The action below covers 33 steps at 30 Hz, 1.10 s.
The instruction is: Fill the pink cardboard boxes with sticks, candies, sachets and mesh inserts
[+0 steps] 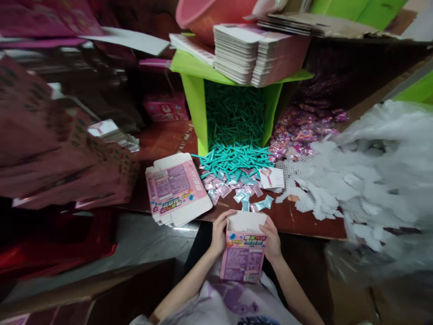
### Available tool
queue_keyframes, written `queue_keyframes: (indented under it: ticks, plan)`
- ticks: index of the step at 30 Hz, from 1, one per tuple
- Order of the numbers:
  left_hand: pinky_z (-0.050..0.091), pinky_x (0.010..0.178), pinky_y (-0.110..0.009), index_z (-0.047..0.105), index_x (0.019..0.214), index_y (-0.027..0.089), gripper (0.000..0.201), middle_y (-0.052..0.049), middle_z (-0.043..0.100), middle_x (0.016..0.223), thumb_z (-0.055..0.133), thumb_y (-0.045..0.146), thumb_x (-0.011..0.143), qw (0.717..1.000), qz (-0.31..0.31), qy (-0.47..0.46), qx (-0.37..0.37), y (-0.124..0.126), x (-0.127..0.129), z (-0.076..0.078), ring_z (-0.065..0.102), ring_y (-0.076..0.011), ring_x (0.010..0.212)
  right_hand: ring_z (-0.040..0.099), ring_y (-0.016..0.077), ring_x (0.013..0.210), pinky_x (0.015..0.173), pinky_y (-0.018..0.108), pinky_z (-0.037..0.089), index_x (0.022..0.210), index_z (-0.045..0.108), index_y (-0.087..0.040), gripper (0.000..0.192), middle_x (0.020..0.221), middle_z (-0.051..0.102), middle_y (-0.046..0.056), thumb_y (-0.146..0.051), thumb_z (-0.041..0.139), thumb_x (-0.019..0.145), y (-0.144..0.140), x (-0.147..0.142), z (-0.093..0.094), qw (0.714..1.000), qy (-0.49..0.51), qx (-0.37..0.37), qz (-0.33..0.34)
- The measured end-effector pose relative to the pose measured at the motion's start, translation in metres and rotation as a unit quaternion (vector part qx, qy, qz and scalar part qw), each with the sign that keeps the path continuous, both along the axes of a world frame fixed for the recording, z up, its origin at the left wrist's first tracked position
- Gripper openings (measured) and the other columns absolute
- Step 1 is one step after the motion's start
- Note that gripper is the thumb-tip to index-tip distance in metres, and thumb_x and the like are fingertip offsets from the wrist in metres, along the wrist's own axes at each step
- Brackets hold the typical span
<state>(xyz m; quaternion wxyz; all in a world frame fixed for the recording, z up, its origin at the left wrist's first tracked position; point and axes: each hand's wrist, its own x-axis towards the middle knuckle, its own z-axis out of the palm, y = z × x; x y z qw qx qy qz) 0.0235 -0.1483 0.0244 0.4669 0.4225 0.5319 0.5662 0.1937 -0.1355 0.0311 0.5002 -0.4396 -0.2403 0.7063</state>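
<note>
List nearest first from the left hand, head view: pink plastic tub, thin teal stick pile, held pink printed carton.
1. Held pink printed carton: touching the left hand.
2. Thin teal stick pile: ahead, slightly right.
3. Pink plastic tub: high, back.

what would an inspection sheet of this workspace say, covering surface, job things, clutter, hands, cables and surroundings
Surface: brown tabletop, largely covered.
Job's things: pink carton in both hands, white flap showing at its far end; flat cartons stacked over the table's front edge; teal sticks spilling from a green box; small sachets in front.
Clutter: white mesh scraps on the right.
Hands: left hand and right hand grip the pink carton's sides.
Cables: nothing seen.
Surroundings: cardboard box lower left; left side blurred.
</note>
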Motion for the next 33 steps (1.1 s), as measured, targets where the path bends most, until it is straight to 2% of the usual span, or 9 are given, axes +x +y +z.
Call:
queue_keyframes:
  ticks: [6,10,12,14,17,20,24,30,33]
  plan:
    - [0.048,0.078,-0.035,0.057,0.118,0.024,0.048,-0.006,0.067,0.106,0.053,0.023,0.070,0.991,0.003,-0.135,-0.004,0.001,0.005,-0.003,0.062,-0.0220,0.091,0.065,0.0259,0.086,0.071,0.035,0.052,0.101,0.063,-0.025,0.039,0.094,0.069,0.003,-0.025,0.068,0.062,-0.003,0.003,-0.006,0.999,-0.047,-0.005,0.012]
    - [0.049,0.075,-0.037,0.072,0.072,0.019,0.022,-0.011,0.071,0.083,0.058,0.035,0.076,0.995,-0.035,-0.069,0.061,-0.002,0.001,-0.003,0.065,-0.0237,0.079,0.062,0.0300,0.095,0.078,0.039,0.052,0.068,0.066,-0.020,0.020,0.103,0.065,0.010,-0.040,0.069,0.065,-0.001,0.001,-0.017,0.989,-0.129,0.078,0.005]
    - [0.050,0.073,-0.037,0.072,0.068,0.019,0.021,-0.012,0.071,0.080,0.063,0.036,0.075,0.998,0.006,-0.015,0.062,-0.003,0.001,-0.005,0.065,-0.0239,0.076,0.061,0.0302,0.097,0.079,0.039,0.052,0.075,0.067,-0.021,0.023,0.103,0.066,0.010,-0.038,0.074,0.061,0.001,-0.003,-0.022,0.980,-0.174,0.090,-0.020]
    - [0.052,0.073,-0.037,0.073,0.085,0.019,0.020,-0.012,0.071,0.085,0.067,0.034,0.072,0.997,0.073,-0.006,0.038,-0.004,0.002,-0.008,0.066,-0.0235,0.078,0.063,0.0299,0.093,0.074,0.039,0.054,0.089,0.066,-0.024,0.035,0.096,0.068,0.009,-0.038,0.076,0.058,0.002,-0.006,-0.026,0.979,-0.190,0.059,-0.038]
    - [0.052,0.072,-0.034,0.071,0.088,0.018,0.022,-0.011,0.071,0.083,0.068,0.033,0.072,0.995,0.096,-0.012,0.030,-0.007,0.003,-0.013,0.067,-0.0222,0.077,0.065,0.0290,0.083,0.064,0.036,0.055,0.077,0.066,-0.023,0.027,0.090,0.068,0.008,-0.038,0.077,0.058,0.003,-0.005,-0.029,0.985,-0.169,0.042,-0.018]
    - [0.052,0.069,-0.032,0.070,0.071,0.016,0.019,-0.012,0.071,0.077,0.066,0.034,0.075,0.996,0.047,-0.021,0.071,-0.012,-0.002,-0.015,0.067,-0.0213,0.074,0.065,0.0279,0.082,0.064,0.034,0.055,0.063,0.063,-0.019,0.022,0.089,0.067,0.010,-0.037,0.076,0.061,0.003,0.004,-0.032,0.980,-0.150,0.122,0.037]
    - [0.051,0.069,-0.031,0.072,0.076,0.013,0.025,-0.014,0.071,0.083,0.067,0.037,0.074,0.994,-0.023,-0.044,0.097,-0.018,-0.014,-0.012,0.067,-0.0214,0.078,0.066,0.0284,0.086,0.071,0.032,0.055,0.067,0.067,-0.017,0.018,0.090,0.069,0.014,-0.034,0.071,0.069,0.005,0.023,-0.032,0.937,-0.206,0.248,0.134]
    - [0.048,0.083,-0.030,0.073,0.088,0.018,0.030,-0.010,0.069,0.099,0.076,0.036,0.065,0.974,-0.155,0.142,0.087,-0.023,-0.041,0.004,0.065,-0.0197,0.090,0.069,0.0262,0.076,0.070,0.028,0.056,0.054,0.068,-0.018,0.018,0.085,0.071,0.013,-0.029,0.072,0.068,0.015,0.035,-0.025,0.850,-0.331,0.356,0.204]
    - [0.047,0.083,-0.028,0.072,0.092,0.017,0.031,-0.010,0.067,0.106,0.074,0.036,0.067,0.964,-0.180,0.188,0.054,-0.026,-0.051,0.012,0.064,-0.0191,0.093,0.068,0.0285,0.085,0.075,0.030,0.057,0.062,0.072,-0.019,0.010,0.094,0.071,0.013,-0.029,0.075,0.064,0.016,0.028,-0.021,0.858,-0.319,0.344,0.209]
